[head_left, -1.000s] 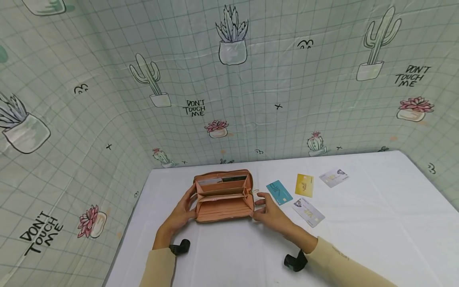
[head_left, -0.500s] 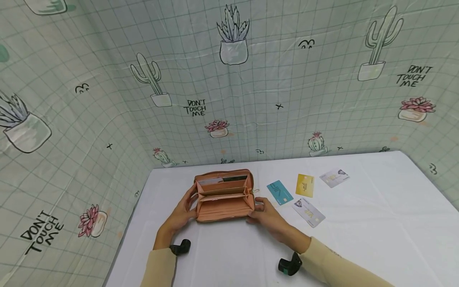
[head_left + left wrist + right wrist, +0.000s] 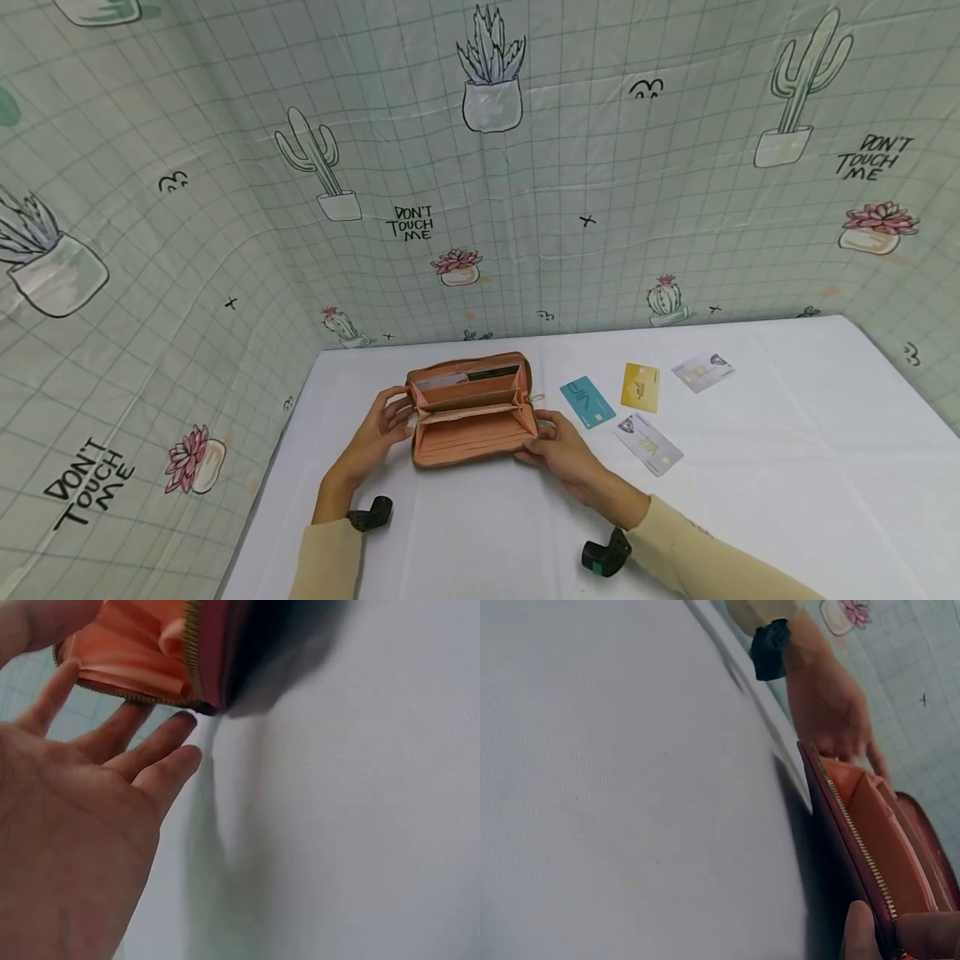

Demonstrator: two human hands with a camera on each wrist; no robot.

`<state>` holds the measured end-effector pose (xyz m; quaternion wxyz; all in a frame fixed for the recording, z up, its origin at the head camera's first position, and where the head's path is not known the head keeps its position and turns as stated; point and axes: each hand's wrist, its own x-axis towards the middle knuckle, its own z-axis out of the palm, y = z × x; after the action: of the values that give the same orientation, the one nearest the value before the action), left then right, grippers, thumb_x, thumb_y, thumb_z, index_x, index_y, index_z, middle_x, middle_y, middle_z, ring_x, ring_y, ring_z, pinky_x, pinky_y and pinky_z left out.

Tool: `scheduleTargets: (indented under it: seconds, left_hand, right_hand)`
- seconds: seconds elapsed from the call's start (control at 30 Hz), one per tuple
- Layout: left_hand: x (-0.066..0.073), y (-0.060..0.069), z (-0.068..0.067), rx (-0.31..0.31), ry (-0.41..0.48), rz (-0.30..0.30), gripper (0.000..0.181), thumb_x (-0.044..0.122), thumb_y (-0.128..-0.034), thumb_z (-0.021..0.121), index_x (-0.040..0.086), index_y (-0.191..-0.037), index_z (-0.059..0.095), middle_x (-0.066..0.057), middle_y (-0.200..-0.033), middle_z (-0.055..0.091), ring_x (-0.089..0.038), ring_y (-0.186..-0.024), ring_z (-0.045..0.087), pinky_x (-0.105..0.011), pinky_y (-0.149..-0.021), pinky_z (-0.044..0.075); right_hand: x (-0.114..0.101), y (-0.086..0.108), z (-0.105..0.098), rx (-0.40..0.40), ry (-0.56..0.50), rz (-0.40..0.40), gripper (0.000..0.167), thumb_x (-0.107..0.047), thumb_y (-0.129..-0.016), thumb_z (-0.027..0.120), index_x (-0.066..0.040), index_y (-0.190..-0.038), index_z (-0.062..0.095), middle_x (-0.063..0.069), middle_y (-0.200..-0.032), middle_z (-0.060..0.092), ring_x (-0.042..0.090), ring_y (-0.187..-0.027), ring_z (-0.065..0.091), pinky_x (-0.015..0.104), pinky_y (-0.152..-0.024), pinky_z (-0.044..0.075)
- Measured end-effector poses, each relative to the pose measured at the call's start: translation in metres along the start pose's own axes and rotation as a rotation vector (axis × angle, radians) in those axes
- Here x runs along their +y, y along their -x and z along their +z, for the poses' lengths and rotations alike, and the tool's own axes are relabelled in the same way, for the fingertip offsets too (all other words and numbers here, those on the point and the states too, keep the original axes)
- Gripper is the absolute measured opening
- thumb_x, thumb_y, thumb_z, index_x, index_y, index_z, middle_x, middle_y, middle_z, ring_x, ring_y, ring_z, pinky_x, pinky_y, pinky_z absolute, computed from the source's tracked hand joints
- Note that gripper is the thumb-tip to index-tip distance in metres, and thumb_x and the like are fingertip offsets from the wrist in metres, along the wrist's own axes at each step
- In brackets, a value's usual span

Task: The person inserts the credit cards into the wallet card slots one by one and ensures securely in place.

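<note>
We see the orange wallet (image 3: 474, 408) unzipped and spread wide on the counter (image 3: 465, 533), left of the teal card (image 3: 588, 402); the left hand (image 3: 377, 433) is at its left end, fingers loosely spread with no firm hold, while the right hand (image 3: 564, 454) pinches the near right corner between thumb and finger. We judge it light and supple, soft in its folds, firmer along its outer panels, hardly fragile, and apt to flop if raised by one corner. We would best grip both ends by the zip-edged rim (image 3: 866, 853).
</note>
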<state>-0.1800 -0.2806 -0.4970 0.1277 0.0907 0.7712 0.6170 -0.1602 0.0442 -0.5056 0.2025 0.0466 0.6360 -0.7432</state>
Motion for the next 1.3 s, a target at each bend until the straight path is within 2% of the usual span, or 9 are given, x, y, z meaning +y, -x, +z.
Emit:
scheduleTargets:
  seconds: [0.1,0.27,0.4,0.57,0.7,0.8,0.9,1.07,1.3]
  left_hand:
    - [0.003,-0.003,0.003,0.058,0.003,-0.008,0.054,-0.003,-0.1094,0.045,-0.001,-0.155,0.017,-0.028,-0.171,0.021,-0.044,-0.159,0.023,-0.057,-0.125,0.025]
    - [0.006,-0.01,0.012,0.168,0.013,0.022,0.055,0.009,-0.1134,0.046,0.003,-0.159,0.016,-0.027,-0.166,0.032,-0.039,-0.153,0.035,-0.05,-0.124,0.031]
    - [0.007,-0.014,0.02,0.256,-0.037,0.06,0.048,0.017,-0.1148,0.046,0.001,-0.158,0.03,-0.025,-0.145,0.053,-0.022,-0.127,0.057,-0.042,-0.114,0.044]
    - [0.007,-0.017,0.026,0.329,-0.078,0.1,0.037,0.016,-0.1152,0.044,-0.003,-0.146,0.049,-0.014,-0.111,0.063,-0.01,-0.096,0.061,-0.028,-0.094,0.053]
    - [0.009,-0.017,0.029,0.338,-0.079,0.098,0.035,0.018,-0.1151,0.044,-0.003,-0.141,0.055,-0.014,-0.101,0.063,-0.013,-0.087,0.063,-0.027,-0.086,0.054]
    - [0.01,-0.015,0.029,0.338,-0.097,0.067,0.035,0.02,-0.1147,0.046,-0.002,-0.139,0.057,-0.018,-0.106,0.065,-0.014,-0.09,0.065,-0.03,-0.085,0.056]
    - [0.011,-0.012,0.03,0.33,-0.114,0.023,0.035,0.02,-0.1141,0.048,-0.002,-0.139,0.058,-0.021,-0.12,0.065,-0.013,-0.1,0.064,-0.034,-0.086,0.056]
    - [0.011,-0.006,0.031,0.27,-0.083,-0.037,0.037,0.02,-0.1138,0.049,-0.001,-0.143,0.056,-0.024,-0.135,0.061,-0.014,-0.106,0.063,-0.038,-0.09,0.057]
    - [0.015,-0.002,0.03,0.189,-0.038,-0.056,0.041,0.027,-0.1152,0.045,0.002,-0.146,0.055,-0.023,-0.137,0.06,-0.016,-0.107,0.064,-0.038,-0.088,0.057]
  right_hand:
    - [0.001,0.0,-0.002,-0.005,0.006,-0.003,0.06,0.011,-0.104,0.048,0.012,-0.158,0.022,0.025,-0.119,0.054,0.033,-0.116,0.066,0.035,-0.095,0.06]
    - [0.0,-0.001,-0.005,-0.008,0.003,-0.002,0.059,0.012,-0.103,0.05,0.012,-0.157,0.028,0.018,-0.108,0.054,0.028,-0.109,0.067,0.037,-0.094,0.06]
    - [-0.004,-0.002,-0.008,-0.02,-0.008,0.002,0.058,0.01,-0.104,0.05,0.012,-0.158,0.029,0.02,-0.112,0.053,0.025,-0.105,0.068,0.037,-0.094,0.06]
    - [-0.009,-0.002,-0.012,-0.036,-0.024,-0.004,0.057,0.005,-0.107,0.048,0.012,-0.159,0.026,0.031,-0.132,0.053,0.022,-0.104,0.069,0.037,-0.094,0.06]
    - [-0.011,-0.003,-0.015,-0.015,-0.055,-0.019,0.054,0.002,-0.109,0.047,0.013,-0.158,0.027,0.036,-0.141,0.049,0.02,-0.107,0.068,0.033,-0.093,0.06]
    - [-0.012,-0.004,-0.017,0.011,-0.075,-0.036,0.052,-0.002,-0.111,0.046,0.012,-0.158,0.028,0.035,-0.143,0.049,0.017,-0.106,0.068,0.03,-0.092,0.059]
    - [-0.013,-0.003,-0.018,0.037,-0.082,-0.055,0.052,-0.005,-0.112,0.047,0.011,-0.158,0.028,0.031,-0.14,0.052,0.014,-0.104,0.068,0.03,-0.094,0.059]
    - [-0.014,-0.002,-0.017,0.074,-0.086,-0.08,0.054,-0.005,-0.111,0.049,0.01,-0.158,0.028,0.025,-0.134,0.053,0.012,-0.103,0.067,0.032,-0.097,0.058]
    - [-0.011,0.004,-0.013,0.068,-0.085,-0.093,0.055,-0.002,-0.11,0.051,0.014,-0.156,0.027,0.036,-0.142,0.053,0.02,-0.11,0.068,0.03,-0.095,0.058]
